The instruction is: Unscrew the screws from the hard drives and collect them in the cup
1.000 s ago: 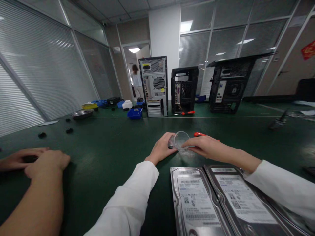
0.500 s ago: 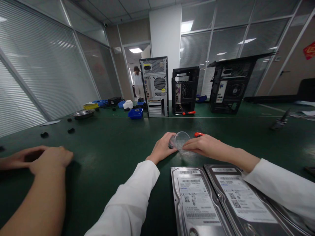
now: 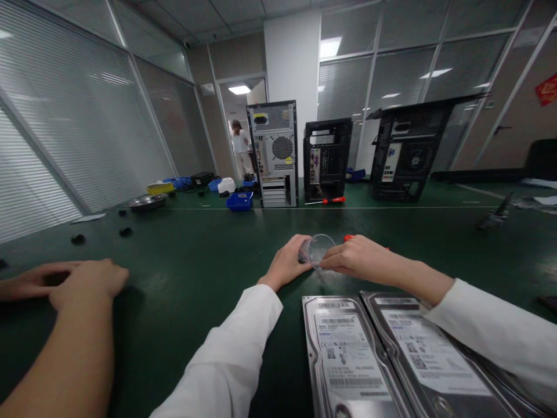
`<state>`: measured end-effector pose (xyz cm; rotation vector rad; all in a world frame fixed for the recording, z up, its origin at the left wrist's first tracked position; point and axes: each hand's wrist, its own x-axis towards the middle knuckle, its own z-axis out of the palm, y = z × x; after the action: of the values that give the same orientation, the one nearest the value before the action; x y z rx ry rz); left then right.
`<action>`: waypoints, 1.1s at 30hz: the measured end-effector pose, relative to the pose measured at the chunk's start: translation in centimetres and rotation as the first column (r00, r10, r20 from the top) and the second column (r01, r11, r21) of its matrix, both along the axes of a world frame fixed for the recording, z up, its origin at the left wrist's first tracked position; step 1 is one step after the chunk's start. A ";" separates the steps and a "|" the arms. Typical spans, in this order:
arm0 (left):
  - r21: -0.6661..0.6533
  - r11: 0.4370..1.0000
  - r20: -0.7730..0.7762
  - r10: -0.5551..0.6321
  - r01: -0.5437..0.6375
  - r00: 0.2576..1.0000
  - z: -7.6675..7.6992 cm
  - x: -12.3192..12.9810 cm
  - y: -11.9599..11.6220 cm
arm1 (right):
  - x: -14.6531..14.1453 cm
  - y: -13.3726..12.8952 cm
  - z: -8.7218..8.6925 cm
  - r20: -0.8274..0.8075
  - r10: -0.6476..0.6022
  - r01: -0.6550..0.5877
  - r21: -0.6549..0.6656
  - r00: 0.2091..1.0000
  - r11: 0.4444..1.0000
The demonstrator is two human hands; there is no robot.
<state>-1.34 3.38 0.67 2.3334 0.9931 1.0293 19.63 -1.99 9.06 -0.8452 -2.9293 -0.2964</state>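
Note:
My left hand (image 3: pixel 288 259) is wrapped round a small clear plastic cup (image 3: pixel 319 246), which lies tilted with its mouth toward me. At the cup's mouth, the fingers of my right hand (image 3: pixel 357 255) are pressed together, their tips at the lower rim. Whatever they pinch, if anything, is hidden. Just behind the right hand shows a red handle (image 3: pixel 348 237), mostly covered. Two silver hard drives with white labels, a left one (image 3: pixel 350 354) and a right one (image 3: pixel 429 342), lie side by side below my right forearm.
Another person's hands (image 3: pixel 87 284) rest on the green table at left. Across the back stand a grey computer case (image 3: pixel 278 154), two black cases (image 3: pixel 327 159) (image 3: pixel 409 151), a red-handled screwdriver (image 3: pixel 334 200), a blue tray (image 3: pixel 239 201) and a metal bowl (image 3: pixel 148 201).
My right hand has shifted slightly left along the cup's rim. My left hand and the cup stay nearly still. The distant person in the doorway has turned.

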 end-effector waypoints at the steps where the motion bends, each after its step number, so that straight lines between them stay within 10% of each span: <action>1: 0.006 1.000 0.004 -0.004 0.004 1.000 0.0 0.0 0.1 | 0.1 0.0 -0.1 -0.016 0.001 -0.001 0.001 1.000 1.000; 10: 0.024 1.000 -0.006 -0.004 0.004 1.000 0.0 -0.2 0.0 | 0.2 -1.6 0.5 -0.275 -0.064 0.062 -0.014 0.959 0.998; 17: 0.009 1.000 -0.002 0.019 -0.019 1.000 0.2 -0.2 0.0 | -1.8 -5.7 -0.7 -0.344 -0.248 -0.004 -0.592 0.906 0.806; 33: 0.002 1.000 -0.003 0.001 -0.001 1.000 0.0 -0.1 0.0 | -0.7 -6.7 1.0 -0.158 0.005 -0.080 -0.468 0.987 0.880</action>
<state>-1.46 3.41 0.65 2.3366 0.9957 1.0275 18.97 -8.65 10.07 -0.8012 -2.9019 0.4928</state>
